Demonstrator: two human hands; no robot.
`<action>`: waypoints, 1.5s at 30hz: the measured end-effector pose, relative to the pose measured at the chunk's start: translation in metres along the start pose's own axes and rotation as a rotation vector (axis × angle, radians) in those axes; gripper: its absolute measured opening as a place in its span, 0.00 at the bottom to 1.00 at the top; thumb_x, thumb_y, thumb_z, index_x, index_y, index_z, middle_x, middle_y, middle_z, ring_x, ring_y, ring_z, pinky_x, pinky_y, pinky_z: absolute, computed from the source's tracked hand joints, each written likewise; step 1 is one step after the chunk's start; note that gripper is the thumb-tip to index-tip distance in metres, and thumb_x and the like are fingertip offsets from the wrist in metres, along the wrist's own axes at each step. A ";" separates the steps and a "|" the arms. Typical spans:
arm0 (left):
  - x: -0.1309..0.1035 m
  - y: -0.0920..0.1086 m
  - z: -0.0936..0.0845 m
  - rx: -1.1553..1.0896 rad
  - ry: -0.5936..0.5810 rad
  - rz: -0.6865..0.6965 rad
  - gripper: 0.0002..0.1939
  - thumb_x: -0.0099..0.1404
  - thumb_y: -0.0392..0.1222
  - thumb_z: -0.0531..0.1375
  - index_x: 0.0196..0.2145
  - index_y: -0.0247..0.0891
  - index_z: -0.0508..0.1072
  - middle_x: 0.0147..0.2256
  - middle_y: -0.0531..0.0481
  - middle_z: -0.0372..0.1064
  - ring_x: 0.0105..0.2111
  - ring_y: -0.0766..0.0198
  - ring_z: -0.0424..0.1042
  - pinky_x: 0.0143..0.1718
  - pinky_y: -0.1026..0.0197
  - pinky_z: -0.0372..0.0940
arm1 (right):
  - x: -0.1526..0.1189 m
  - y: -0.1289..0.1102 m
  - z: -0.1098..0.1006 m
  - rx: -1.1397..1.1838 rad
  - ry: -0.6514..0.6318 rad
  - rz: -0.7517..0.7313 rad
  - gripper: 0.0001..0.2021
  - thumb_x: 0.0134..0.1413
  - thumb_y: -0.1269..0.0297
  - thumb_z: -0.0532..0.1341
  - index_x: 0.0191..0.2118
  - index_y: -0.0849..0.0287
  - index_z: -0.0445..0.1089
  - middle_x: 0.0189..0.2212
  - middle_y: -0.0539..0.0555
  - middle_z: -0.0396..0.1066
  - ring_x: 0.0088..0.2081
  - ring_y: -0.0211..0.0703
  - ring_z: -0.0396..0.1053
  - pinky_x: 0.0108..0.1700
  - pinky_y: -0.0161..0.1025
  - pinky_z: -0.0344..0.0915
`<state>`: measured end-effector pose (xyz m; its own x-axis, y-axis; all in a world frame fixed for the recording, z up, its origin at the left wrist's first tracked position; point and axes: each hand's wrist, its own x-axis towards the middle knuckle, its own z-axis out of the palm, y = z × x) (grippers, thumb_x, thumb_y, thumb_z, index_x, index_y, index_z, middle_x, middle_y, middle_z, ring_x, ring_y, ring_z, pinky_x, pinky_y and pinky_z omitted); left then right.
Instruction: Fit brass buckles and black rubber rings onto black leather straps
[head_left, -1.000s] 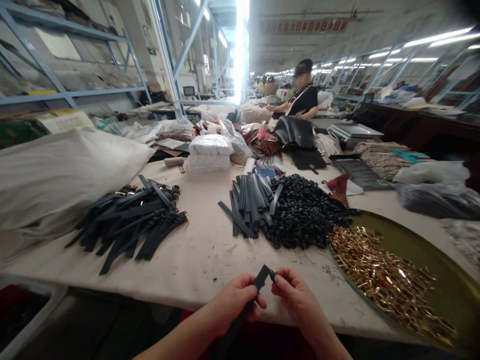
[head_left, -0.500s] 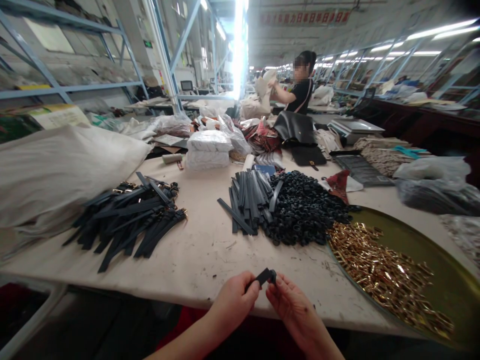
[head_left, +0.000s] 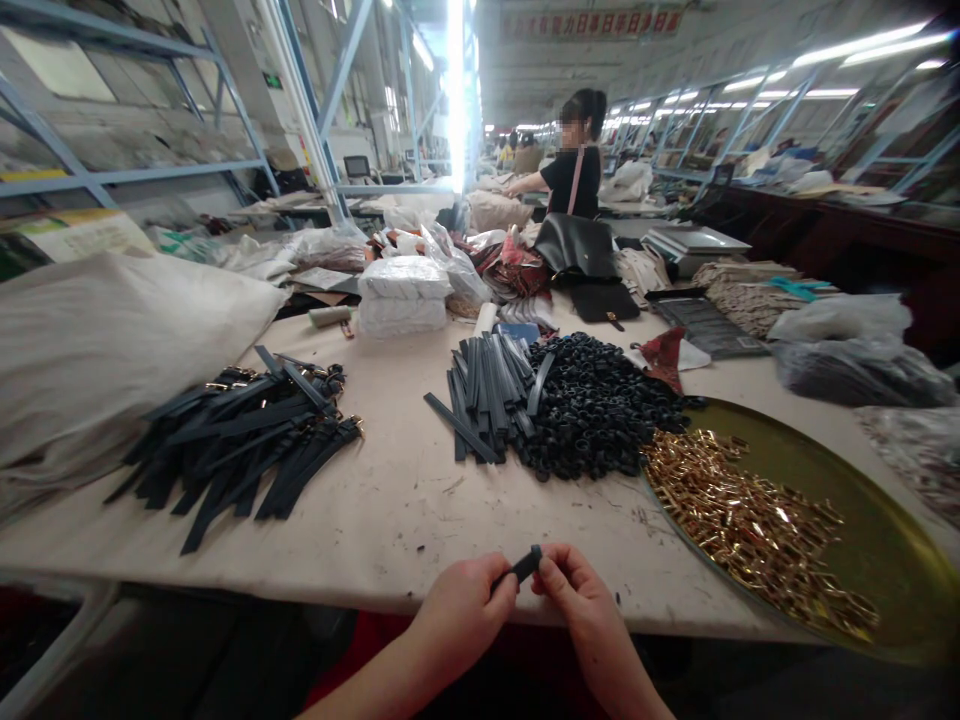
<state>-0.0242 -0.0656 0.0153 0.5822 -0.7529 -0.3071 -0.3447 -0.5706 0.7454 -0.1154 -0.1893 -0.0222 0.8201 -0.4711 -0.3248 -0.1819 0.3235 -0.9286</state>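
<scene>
Strap (head_left: 520,568) sits btwn both hands at the near worktop (head_left: 390,520) edge, one end sticking up. Left hand (head_left: 463,610) pinches it from the left w/ thumb & fingers; right hand (head_left: 571,596) grips the tip from the right, fingertips touching. Beyond: strap pile (head_left: 240,440) to the left, black rings (head_left: 592,405) centre, gold buckles (head_left: 742,525) on tray (head_left: 885,540) at right.

Legible markings: none
The red banner (head_left: 592,22) under the ceiling carries yellow characters, too blurred to read.
</scene>
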 end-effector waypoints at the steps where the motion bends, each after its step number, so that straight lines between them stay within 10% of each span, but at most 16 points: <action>1: 0.001 0.000 -0.003 0.019 -0.024 0.004 0.14 0.61 0.44 0.47 0.26 0.37 0.68 0.23 0.51 0.66 0.25 0.65 0.62 0.25 0.65 0.49 | -0.001 -0.001 -0.003 -0.062 -0.001 -0.023 0.15 0.44 0.51 0.62 0.26 0.60 0.65 0.21 0.47 0.63 0.26 0.36 0.59 0.31 0.33 0.57; 12: 0.003 0.002 -0.001 -0.055 -0.092 0.026 0.14 0.62 0.43 0.46 0.28 0.38 0.68 0.25 0.51 0.67 0.26 0.64 0.63 0.27 0.65 0.52 | 0.002 -0.004 -0.008 0.012 -0.178 0.089 0.15 0.40 0.55 0.65 0.33 0.60 0.69 0.23 0.48 0.68 0.26 0.37 0.63 0.33 0.35 0.59; 17: -0.005 0.006 -0.016 -0.247 -0.289 -0.042 0.14 0.62 0.42 0.46 0.42 0.41 0.66 0.24 0.54 0.64 0.22 0.67 0.62 0.24 0.66 0.54 | -0.002 -0.003 -0.016 0.166 -0.031 0.156 0.18 0.39 0.55 0.66 0.37 0.59 0.68 0.21 0.45 0.66 0.25 0.34 0.62 0.32 0.32 0.58; 23: -0.007 0.009 -0.013 -0.313 -0.237 -0.031 0.23 0.63 0.44 0.46 0.56 0.39 0.54 0.24 0.55 0.61 0.25 0.66 0.61 0.30 0.65 0.57 | -0.011 0.007 -0.002 0.378 -0.072 0.260 0.20 0.35 0.57 0.68 0.37 0.59 0.67 0.25 0.48 0.68 0.24 0.34 0.63 0.32 0.34 0.61; 30: 0.011 0.009 0.001 -0.299 -0.137 0.020 0.21 0.62 0.50 0.49 0.48 0.36 0.64 0.40 0.46 0.67 0.40 0.61 0.65 0.43 0.62 0.56 | -0.011 0.008 0.003 0.029 -0.112 -0.055 0.20 0.45 0.51 0.61 0.41 0.59 0.64 0.26 0.50 0.67 0.27 0.38 0.64 0.31 0.36 0.62; 35: 0.040 -0.007 0.004 -0.516 -0.137 -0.089 0.19 0.55 0.58 0.50 0.28 0.37 0.63 0.13 0.60 0.50 0.14 0.71 0.50 0.16 0.68 0.45 | -0.013 -0.025 -0.059 -0.635 0.131 -0.363 0.15 0.50 0.58 0.56 0.44 0.56 0.65 0.36 0.55 0.69 0.34 0.42 0.66 0.38 0.39 0.64; 40: 0.054 -0.024 0.004 -0.788 -0.123 -0.245 0.22 0.50 0.63 0.51 0.28 0.39 0.60 0.10 0.65 0.44 0.09 0.76 0.37 0.12 0.69 0.35 | 0.000 -0.054 -0.153 -0.985 0.586 -0.379 0.14 0.53 0.57 0.51 0.41 0.58 0.65 0.35 0.56 0.68 0.36 0.45 0.66 0.38 0.41 0.63; 45: 0.048 -0.020 0.002 -0.817 -0.104 -0.196 0.22 0.52 0.61 0.52 0.29 0.37 0.61 0.11 0.65 0.46 0.09 0.77 0.40 0.12 0.70 0.35 | 0.024 -0.069 -0.183 -1.388 0.508 -0.282 0.10 0.54 0.62 0.50 0.35 0.57 0.67 0.35 0.54 0.69 0.35 0.42 0.68 0.37 0.38 0.60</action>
<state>0.0089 -0.0910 -0.0151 0.4915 -0.7142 -0.4983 0.4192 -0.3075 0.8542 -0.1825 -0.3732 0.0013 0.6976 -0.7041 0.1327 -0.6480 -0.6990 -0.3027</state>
